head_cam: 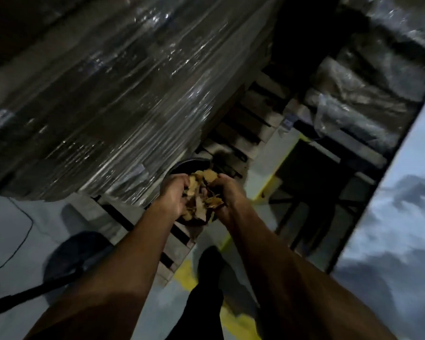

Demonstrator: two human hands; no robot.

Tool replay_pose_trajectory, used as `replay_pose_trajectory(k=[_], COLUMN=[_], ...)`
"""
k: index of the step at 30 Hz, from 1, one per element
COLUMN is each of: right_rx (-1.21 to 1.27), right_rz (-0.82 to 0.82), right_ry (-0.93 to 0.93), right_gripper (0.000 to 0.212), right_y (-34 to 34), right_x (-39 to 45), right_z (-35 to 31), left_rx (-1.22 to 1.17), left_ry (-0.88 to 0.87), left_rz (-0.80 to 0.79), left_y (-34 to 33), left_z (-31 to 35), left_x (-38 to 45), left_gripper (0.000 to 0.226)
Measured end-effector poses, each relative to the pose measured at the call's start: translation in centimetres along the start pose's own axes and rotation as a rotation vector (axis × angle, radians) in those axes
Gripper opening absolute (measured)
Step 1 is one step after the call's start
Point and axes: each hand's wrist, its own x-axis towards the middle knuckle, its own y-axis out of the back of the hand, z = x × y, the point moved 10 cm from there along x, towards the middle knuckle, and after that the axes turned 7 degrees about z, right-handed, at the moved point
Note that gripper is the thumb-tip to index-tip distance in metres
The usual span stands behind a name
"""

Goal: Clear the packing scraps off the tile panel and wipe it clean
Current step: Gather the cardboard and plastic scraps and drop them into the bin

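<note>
Forearms reach forward over grey floor | left hand (173, 192) and right hand (227, 193) curl fingers round a bundle of tan packing scraps (201, 192), pressed between both palms | dark bin (192, 165) just beyond | tile panel (390, 217) at right edge | wrapped pallet (108, 94) behind

Warehouse: shrink-wrapped stacks (103, 94), pallets (245, 123)
</note>
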Motion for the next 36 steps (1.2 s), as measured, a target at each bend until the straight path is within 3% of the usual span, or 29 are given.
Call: replay_pose_trajectory(k=[4,7,11,14,19,29,36], right_rx=[-0.012,-0.042,-0.110,-0.153,-0.020,0.141,0.274], right_rz=[0.010,0.011,-0.018,-0.068,-0.146,-0.036,-0.158], right_ry=[-0.066,-0.102,-0.129,-0.180,-0.233,-0.076,0.145], right_gripper=[0.032,0.052,0.024,0.047,0.058,0.059,0.058], right_y=[-1.7,-2.8,-4.2,-5.0,-4.6,1.0,6.2], right_x=[6.7,11.4,12.3,11.4,8.3,-0.2,-12.3], right_z=[3.5,5.9,6.4,6.5,4.9,0.2,-5.6], left_rx=[0.078,0.105,0.131,0.141,0.144,0.083,-0.058], left_ry=[0.040,0.074,0.123,0.132,0.089,0.017,-0.134], left_rz=[0.005,0.019,-0.015,-0.035,-0.023,-0.190,-0.363], left_y=[0.5,0.6,0.1,-0.5,-0.9,-3.6,-4.7], left_z=[-1.8,-2.9,-3.4,-2.9,-2.1,1.3,4.2], left_x=[6.3,9.0,10.8,10.8,10.5,0.9,-13.1], left_gripper=[0.023,0.023,0.026,0.023,0.021,0.019,0.027])
